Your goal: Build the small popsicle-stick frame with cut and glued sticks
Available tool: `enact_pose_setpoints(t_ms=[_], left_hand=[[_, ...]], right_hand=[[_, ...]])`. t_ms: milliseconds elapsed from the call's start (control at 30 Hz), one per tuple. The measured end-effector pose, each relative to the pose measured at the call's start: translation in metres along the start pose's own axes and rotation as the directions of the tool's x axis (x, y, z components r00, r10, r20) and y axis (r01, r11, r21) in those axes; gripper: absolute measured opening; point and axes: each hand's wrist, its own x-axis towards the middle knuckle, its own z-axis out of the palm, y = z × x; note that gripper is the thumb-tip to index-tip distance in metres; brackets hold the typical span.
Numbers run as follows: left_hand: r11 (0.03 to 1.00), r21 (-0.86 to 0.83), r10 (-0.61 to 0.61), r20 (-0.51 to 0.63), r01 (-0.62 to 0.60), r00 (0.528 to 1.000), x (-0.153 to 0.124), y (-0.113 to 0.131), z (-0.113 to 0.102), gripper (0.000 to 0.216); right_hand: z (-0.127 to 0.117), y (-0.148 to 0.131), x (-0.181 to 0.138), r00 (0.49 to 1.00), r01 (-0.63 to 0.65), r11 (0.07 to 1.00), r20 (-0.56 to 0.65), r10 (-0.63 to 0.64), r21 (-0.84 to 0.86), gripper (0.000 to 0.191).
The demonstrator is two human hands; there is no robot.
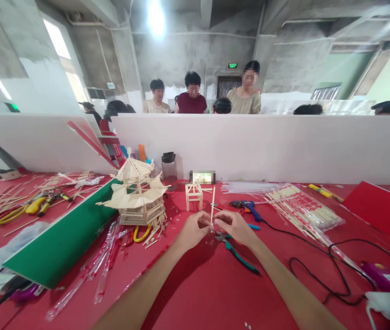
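Note:
Between the fingertips of both hands stands a thin wooden stick [213, 201], nearly upright over the red table. My left hand [195, 230] pinches its lower end from the left. My right hand [235, 225] closes on it from the right; the exact contact of the fingertips is too small to make out. Just behind my hands is a small square frame of sticks [194, 198]. Beneath my right hand lie green-handled pliers [241, 259], their jaws close to my fingers. A blue glue gun [246, 206] rests beyond that hand.
A tiered pagoda model of sticks [140, 195] stands at the left, beside a green board [67, 238]. Bagged sticks [308, 206] and black cables [332, 247] lie right. A bottle [169, 169] and a white partition [263, 146] stand behind. Several people are beyond.

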Motion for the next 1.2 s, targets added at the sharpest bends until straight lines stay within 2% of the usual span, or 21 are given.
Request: enact_pose_setpoints(t_ms=[267,433,600,800,1067,1200], left_hand=[[1.0,-0.024,-0.019,-0.027,0.018,0.999,0.001,-0.004,0.0,0.027],[0.999,-0.031,-0.023,-0.028,0.022,0.999,0.0,-0.004,-0.001,0.029],[0.995,-0.087,-0.056,0.018,0.058,0.998,-0.001,-0.001,0.001,0.033],[0.985,-0.136,-0.101,0.042,0.106,0.994,-0.002,-0.004,0.003,0.039],[0.994,-0.071,-0.083,0.028,0.085,0.996,0.0,-0.011,0.003,0.037],[0.994,-0.073,-0.082,0.024,0.083,0.996,0.0,-0.008,0.002,0.037]], right_hand=[[0.007,0.011,0.001,1.0,-0.016,0.996,-0.011,0.017,0.093,0.024],[0.007,0.005,0.0,1.0,-0.022,0.995,0.003,0.022,0.093,0.022],[0.007,-0.004,-0.002,1.0,-0.013,0.994,0.017,0.012,0.105,0.02],[0.008,-0.003,-0.001,0.999,-0.019,0.992,0.038,0.015,0.128,0.018],[0.01,0.0,0.0,0.995,-0.039,0.966,0.1,0.014,0.255,0.017],[0.01,-0.001,0.0,0.994,-0.041,0.963,0.105,0.014,0.266,0.017]])
